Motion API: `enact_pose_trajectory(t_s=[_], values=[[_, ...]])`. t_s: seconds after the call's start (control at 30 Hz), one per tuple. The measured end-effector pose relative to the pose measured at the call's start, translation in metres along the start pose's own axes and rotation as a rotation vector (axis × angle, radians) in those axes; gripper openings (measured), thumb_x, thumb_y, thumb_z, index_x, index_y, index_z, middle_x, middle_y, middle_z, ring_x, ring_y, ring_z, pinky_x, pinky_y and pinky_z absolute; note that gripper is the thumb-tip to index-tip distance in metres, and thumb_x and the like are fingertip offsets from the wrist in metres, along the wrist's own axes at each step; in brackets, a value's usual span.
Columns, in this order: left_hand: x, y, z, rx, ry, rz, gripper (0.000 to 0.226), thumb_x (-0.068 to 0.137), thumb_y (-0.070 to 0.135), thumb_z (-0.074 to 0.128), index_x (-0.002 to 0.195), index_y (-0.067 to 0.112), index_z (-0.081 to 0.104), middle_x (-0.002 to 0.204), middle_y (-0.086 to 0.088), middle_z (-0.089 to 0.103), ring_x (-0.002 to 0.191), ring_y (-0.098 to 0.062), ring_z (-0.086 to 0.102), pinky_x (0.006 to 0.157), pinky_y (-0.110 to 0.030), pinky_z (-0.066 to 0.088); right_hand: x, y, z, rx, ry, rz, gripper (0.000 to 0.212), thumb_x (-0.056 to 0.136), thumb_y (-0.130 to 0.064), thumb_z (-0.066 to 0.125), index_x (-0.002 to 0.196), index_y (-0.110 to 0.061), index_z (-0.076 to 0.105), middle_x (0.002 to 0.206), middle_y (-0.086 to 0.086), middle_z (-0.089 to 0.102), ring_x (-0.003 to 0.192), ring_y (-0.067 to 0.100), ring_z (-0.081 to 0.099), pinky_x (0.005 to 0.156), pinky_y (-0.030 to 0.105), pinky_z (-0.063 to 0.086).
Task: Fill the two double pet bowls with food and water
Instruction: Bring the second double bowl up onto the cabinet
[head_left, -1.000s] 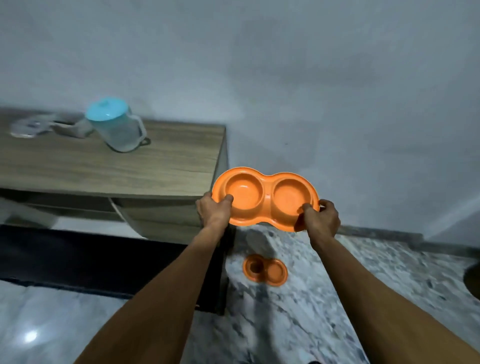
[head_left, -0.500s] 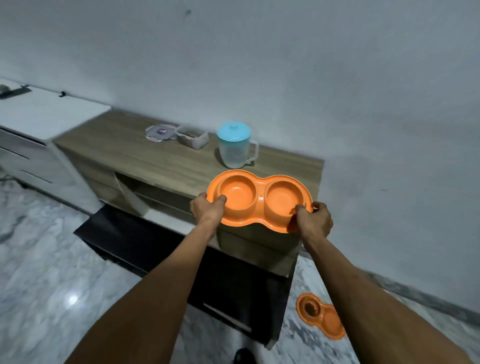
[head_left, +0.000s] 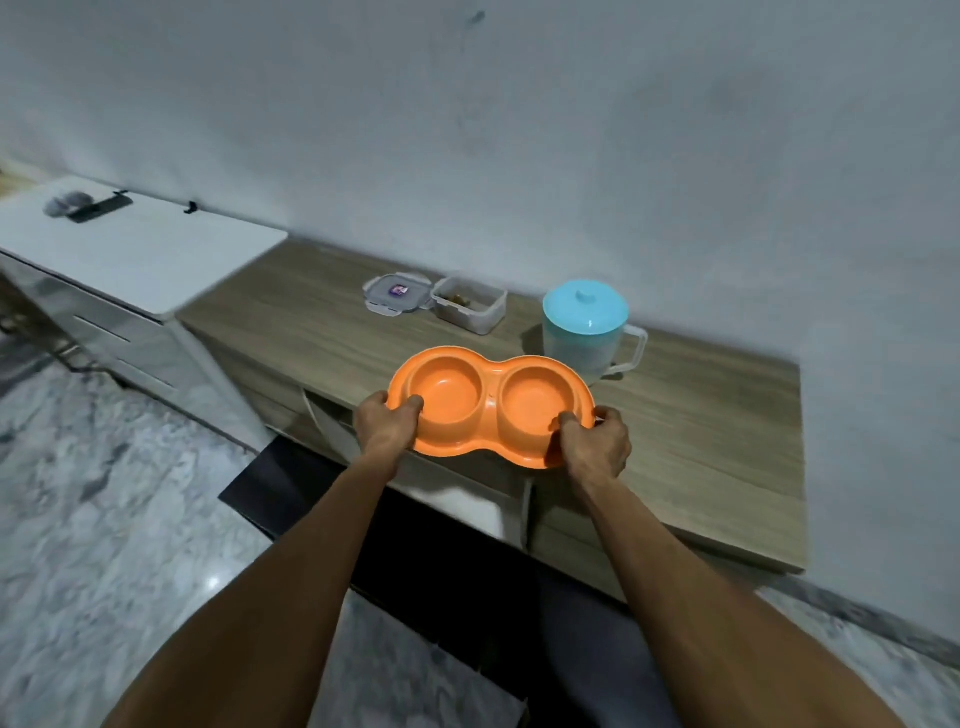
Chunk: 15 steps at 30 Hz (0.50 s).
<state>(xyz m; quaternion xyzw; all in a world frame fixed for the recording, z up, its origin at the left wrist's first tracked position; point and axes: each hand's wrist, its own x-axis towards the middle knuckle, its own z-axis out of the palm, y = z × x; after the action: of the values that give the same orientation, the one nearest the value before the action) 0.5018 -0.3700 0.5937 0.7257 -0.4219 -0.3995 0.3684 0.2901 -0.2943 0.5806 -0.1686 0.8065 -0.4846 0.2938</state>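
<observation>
I hold an orange double pet bowl (head_left: 491, 402) over the front edge of a wooden cabinet top (head_left: 717, 431). My left hand (head_left: 387, 423) grips its left rim, thumb inside the left cup. My right hand (head_left: 595, 444) grips the right rim the same way. Both cups look empty. Behind the bowl stands a clear jug with a blue lid (head_left: 587, 327). To its left sits an open clear food container (head_left: 470, 304) with brown pieces inside, its lid (head_left: 397, 293) lying beside it. The second orange bowl is out of view.
A white cabinet (head_left: 135, 254) adjoins the wooden one on the left, with a dark object on its top. A grey wall runs close behind. The floor is marbled tile, with a dark mat (head_left: 291, 493) below the cabinet front.
I have carried the bowl from beside the cabinet to over its top, nearer the jug. The view turned left and down, and the second bowl on the floor left the frame.
</observation>
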Motion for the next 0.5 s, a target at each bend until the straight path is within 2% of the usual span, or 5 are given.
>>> enact_pose_trajectory(t_s=[0.17,0.27,0.33,0.4,0.5], values=[[0.041,0.025,-0.016,0.027,-0.018,0.041,0.043,0.082,0.021,0.072,0.113,-0.008,0.064,0.1,-0.02,0.064,0.09,-0.029,0.06,0.091,-0.045,0.053,0.015,-0.023,0.059,-0.023,0.004,0.029,0.056,0.081,-0.032,0.072,0.131,-0.015,0.054,0.132,0.011,0.058,0.12,0.033,0.056,0.102,0.048,0.047],[0.081,0.028,-0.017,0.061,-0.064,0.055,0.033,0.078,0.027,0.073,0.092,-0.002,0.069,0.087,-0.011,0.057,0.083,-0.022,0.054,0.082,-0.037,0.051,0.023,-0.031,0.091,-0.024,0.035,0.05,0.058,0.08,-0.032,0.073,0.133,-0.016,0.054,0.133,0.011,0.058,0.121,0.033,0.056,0.103,0.049,0.046],[0.11,0.03,-0.015,0.116,-0.11,0.063,0.032,0.083,0.025,0.071,0.099,-0.003,0.07,0.089,-0.015,0.061,0.083,-0.022,0.052,0.075,-0.029,0.039,0.028,-0.034,0.112,-0.017,0.068,0.068,0.059,0.08,-0.032,0.073,0.133,-0.016,0.054,0.133,0.011,0.059,0.122,0.033,0.056,0.104,0.049,0.046],[0.14,0.031,-0.014,0.18,-0.163,0.074,0.031,0.086,0.026,0.069,0.102,0.0,0.071,0.097,-0.017,0.067,0.087,-0.027,0.056,0.074,-0.028,0.035,0.033,-0.038,0.132,-0.021,0.111,0.078,0.059,0.079,-0.031,0.073,0.133,-0.013,0.056,0.132,0.013,0.059,0.122,0.034,0.055,0.103,0.046,0.044],[0.187,0.031,-0.013,0.213,-0.263,0.083,0.026,0.083,0.031,0.07,0.089,0.006,0.071,0.085,-0.008,0.065,0.082,-0.027,0.062,0.074,-0.032,0.046,0.037,-0.047,0.162,-0.021,0.173,0.098,0.058,0.081,-0.029,0.073,0.133,-0.011,0.057,0.132,0.014,0.059,0.123,0.035,0.054,0.102,0.044,0.043]])
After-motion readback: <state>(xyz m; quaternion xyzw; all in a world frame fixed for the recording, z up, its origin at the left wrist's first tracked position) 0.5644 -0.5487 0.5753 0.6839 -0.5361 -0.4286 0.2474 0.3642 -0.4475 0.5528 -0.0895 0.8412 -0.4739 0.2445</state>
